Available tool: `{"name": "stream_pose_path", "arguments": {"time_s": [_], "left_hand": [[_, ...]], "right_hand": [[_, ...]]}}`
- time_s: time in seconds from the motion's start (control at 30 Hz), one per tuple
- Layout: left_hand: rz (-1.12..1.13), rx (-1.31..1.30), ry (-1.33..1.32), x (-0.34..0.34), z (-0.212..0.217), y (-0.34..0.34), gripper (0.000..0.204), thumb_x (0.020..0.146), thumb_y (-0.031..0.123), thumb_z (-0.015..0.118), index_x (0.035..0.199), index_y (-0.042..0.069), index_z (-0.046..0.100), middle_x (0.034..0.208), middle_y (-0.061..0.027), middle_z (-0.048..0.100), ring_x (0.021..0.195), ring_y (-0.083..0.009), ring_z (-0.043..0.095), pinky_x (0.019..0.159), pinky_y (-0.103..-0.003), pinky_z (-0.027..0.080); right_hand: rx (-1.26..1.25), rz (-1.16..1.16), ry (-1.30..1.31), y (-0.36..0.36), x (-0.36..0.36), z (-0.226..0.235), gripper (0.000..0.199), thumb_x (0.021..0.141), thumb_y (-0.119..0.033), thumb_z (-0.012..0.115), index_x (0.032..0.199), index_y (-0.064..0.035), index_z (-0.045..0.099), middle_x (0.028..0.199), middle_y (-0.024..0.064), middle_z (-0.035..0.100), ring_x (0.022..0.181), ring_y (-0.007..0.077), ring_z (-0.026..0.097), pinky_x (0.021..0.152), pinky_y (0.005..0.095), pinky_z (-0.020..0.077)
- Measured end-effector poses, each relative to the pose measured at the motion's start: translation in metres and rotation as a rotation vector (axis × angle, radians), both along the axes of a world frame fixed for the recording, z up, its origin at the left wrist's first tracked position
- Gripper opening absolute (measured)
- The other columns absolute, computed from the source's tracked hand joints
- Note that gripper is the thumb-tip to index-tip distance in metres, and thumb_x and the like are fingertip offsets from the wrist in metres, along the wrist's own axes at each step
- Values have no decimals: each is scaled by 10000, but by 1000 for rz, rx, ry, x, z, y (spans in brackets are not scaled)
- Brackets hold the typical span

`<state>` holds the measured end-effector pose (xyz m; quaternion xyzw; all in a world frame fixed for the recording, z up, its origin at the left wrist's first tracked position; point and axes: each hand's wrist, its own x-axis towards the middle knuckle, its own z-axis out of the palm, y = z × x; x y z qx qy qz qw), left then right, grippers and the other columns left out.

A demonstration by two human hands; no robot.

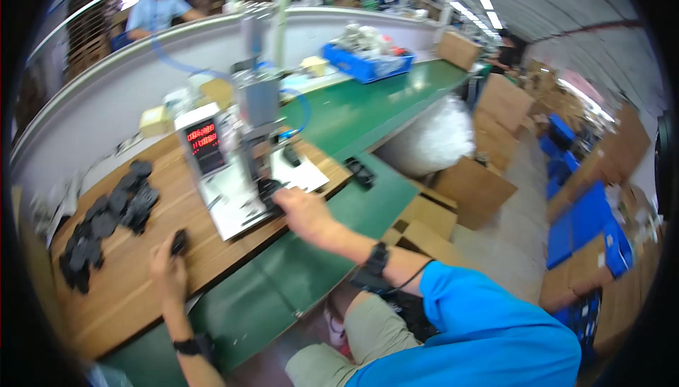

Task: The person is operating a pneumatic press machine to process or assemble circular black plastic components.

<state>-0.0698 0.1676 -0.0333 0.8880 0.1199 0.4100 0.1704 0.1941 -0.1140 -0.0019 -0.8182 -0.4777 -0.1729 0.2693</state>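
over wood (127,291), left grip (168,270) pinching black part (180,241)

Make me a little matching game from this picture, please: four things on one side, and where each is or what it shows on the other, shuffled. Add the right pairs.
Column one
1. left hand
2. right hand
3. blue bin
4. display

Column two
A. on the green bench, heaped with things
B. lit with red digits
C. holding a dark piece over the wooden board
D. at the press, by its white base

Right pairs: 1-C, 2-D, 3-A, 4-B
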Motion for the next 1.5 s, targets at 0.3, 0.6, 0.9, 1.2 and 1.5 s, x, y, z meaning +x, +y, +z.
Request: {"name": "stream_pose_path", "arguments": {"time_s": [0.3, 0.6, 0.9, 1.2, 1.5], "left_hand": [[46, -377, 202, 13, -19, -7, 569, 915, -65, 651, 1462, 63, 561, 1246, -269, 667, 1165, -423, 676, 913, -497, 555], [-182, 8, 181, 19, 27, -81, 587, 913, -69, 658, 1480, 64, 580, 1460, -208, 649, 1399, -372, 598, 1127, -459, 535], [-220, 334, 322, 99, 52, -168, 636, 878, -108, 609, 1497, 32, 557, 1513, -273, 582, 1425, -411, 565, 1112, -464, 554], [-57, 522, 410, 171, 33, -176, 614, 874, -90, 600, 1470, 56, 581, 1479, -288, 607, 1397, -439, 581, 1184, -511, 482], [-70, 451, 356, 182, 33, -187, 610, 873, -97, 599, 1456, 82, 591, 1435, -298, 620, 1377, -464, 585, 1178, -525, 484]], "right_hand": [[-26, -18, 5, -5, -2, 18, 322, 805, 44, 677, 1115, -42, 677, 1127, 124, 652, 1129, 359, 631, 911, 485, 588], [435, 61, 203, -100, -59, 34, 358, 778, 100, 660, 1113, -27, 651, 1174, 170, 660, 1163, 409, 599, 1031, 476, 486], [419, -494, 499, -319, -127, -100, 341, 838, 67, 575, 1168, -6, 621, 1214, 192, 630, 1207, 388, 601, 1106, 436, 454], [237, -824, 753, -415, -155, -264, 242, 868, -27, 620, 1111, -32, 620, 1142, 200, 628, 1152, 413, 596, 1040, 482, 461], [139, -769, 768, -413, -133, -309, 237, 851, -36, 661, 1086, -33, 630, 1100, 208, 627, 1109, 424, 607, 1003, 485, 479]]}}
